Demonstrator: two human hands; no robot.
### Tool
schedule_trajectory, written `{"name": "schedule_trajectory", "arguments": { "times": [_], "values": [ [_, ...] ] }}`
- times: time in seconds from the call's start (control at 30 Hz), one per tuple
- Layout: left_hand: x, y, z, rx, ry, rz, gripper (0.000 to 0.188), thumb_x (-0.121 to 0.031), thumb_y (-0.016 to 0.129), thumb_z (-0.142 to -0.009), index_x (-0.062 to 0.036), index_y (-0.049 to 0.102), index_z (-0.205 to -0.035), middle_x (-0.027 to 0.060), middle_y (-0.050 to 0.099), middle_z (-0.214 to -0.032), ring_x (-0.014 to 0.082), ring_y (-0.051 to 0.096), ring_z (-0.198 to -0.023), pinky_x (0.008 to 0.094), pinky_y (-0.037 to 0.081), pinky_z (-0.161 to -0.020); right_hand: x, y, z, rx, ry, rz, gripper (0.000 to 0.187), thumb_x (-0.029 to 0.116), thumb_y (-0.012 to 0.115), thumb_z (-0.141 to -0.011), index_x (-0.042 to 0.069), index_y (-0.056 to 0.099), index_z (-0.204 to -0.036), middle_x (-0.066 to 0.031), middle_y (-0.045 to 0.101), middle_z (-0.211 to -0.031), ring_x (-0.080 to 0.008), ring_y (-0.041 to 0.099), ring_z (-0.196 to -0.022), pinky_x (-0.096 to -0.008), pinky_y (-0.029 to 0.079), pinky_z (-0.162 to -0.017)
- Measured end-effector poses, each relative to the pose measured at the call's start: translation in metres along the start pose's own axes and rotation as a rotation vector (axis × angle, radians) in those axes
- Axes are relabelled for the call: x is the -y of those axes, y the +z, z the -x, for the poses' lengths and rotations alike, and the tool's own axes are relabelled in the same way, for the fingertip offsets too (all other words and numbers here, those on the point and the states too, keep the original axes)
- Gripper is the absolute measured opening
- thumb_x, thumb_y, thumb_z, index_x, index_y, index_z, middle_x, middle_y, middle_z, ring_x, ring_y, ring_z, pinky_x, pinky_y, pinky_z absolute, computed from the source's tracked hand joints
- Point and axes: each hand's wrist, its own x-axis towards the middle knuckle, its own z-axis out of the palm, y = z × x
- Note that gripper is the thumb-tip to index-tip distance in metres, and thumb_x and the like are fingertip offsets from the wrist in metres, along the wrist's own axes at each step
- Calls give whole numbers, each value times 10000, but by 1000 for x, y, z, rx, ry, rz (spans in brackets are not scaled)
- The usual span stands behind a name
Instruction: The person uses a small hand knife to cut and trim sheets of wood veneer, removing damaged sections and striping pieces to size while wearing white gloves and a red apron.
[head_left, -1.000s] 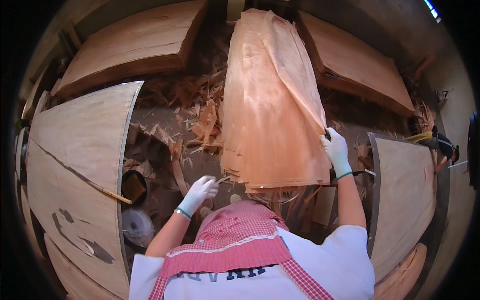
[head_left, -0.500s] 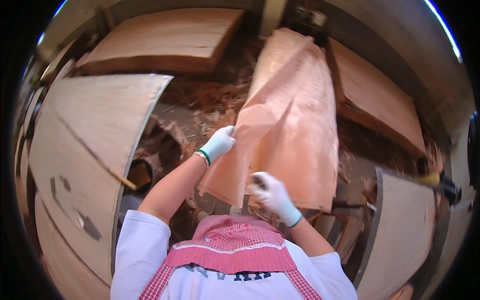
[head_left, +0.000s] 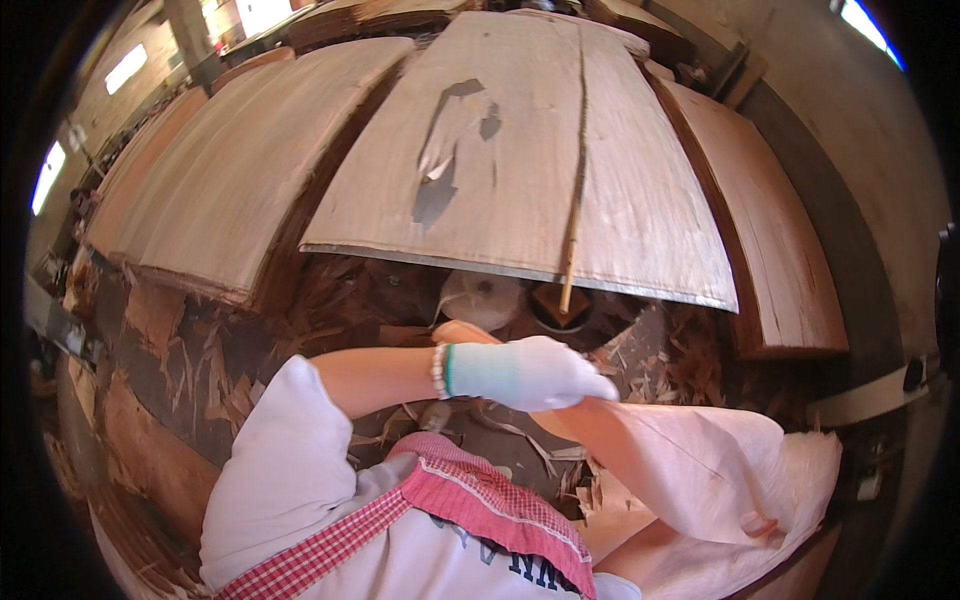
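My gloved left hand (head_left: 530, 374) reaches across in front of me, its fingers closed on the edge of a thin, pinkish wood veneer sheet (head_left: 690, 455). From that grip the sheet trails to the right, curled and partly folded over itself. Its lower part runs along my right side toward the bottom of the picture. My right hand is out of sight; only a bit of white sleeve shows on that side.
Ahead stands a stack topped with pale veneer (head_left: 500, 150), with dark patches and a thin stick (head_left: 574, 225) on top. More veneer stacks (head_left: 240, 160) flank it, including a right one (head_left: 765, 210). Beneath the stick's end are a dark round container (head_left: 560, 308) and a white roll (head_left: 482, 298). Wood scraps (head_left: 210, 365) litter the floor.
My view has swung left toward the pale stack. My left hand keeps its grip, and the sheet now trails to the right, off the pile. My right hand has left the picture.
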Motion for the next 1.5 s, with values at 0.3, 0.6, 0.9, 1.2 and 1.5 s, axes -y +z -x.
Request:
{"name": "schedule_trajectory", "arguments": {
  "times": [0.3, 0.6, 0.9, 1.2, 1.5],
  "values": [
    [74, 25, 202, -82, -479, 43, 424, -213, 566, -891, -132, 519, -1304, 173, 636, -1112, 360, 626, -986, 451, 511, -826, 105, 147, 95, 205, -481, 221, 190, 280, 574, -932, 110, 625, -999, -36, 646, -949, -138, 602, -861, -287, 451, -638],
    [119, -1, 491, -528, -826, 199, 481, -195, 580, -907, -1, 474, -1334, 207, 580, -1281, 320, 580, -1172, 391, 462, -987, 157, 247, 232, 137, -761, 490, 180, 261, 571, -928, 104, 630, -992, -47, 648, -956, -153, 608, -873, -304, 464, -678],
    [209, -5, 660, -713, -1082, 484, 450, -200, 588, -928, 8, 484, -1313, 213, 624, -1211, 298, 631, -1102, 371, 499, -924, 227, 400, 345, 13, -1106, 681, 171, 243, 568, -925, 97, 635, -984, -57, 650, -962, -167, 614, -885, -321, 477, -717],
    [370, -155, 706, -652, -1038, 373, 435, -189, 582, -927, -10, 490, -1312, 217, 640, -1174, 292, 640, -1076, 366, 494, -927, 181, 754, 475, -460, -1764, 1583, 163, 224, 565, -921, 91, 640, -976, -67, 653, -968, -181, 620, -898, -339, 490, -757],
    [507, -211, 851, -469, -1240, 314, 421, -214, 581, -923, -20, 519, -1292, 193, 628, -1215, 290, 602, -1146, 366, 467, -972, -154, 958, 471, 627, -1158, 1238, 367, 330, 508, -916, 192, 558, -1253, -225, 661, -1079, -392, 632, -1026, -496, 488, -870]
  ]
}}
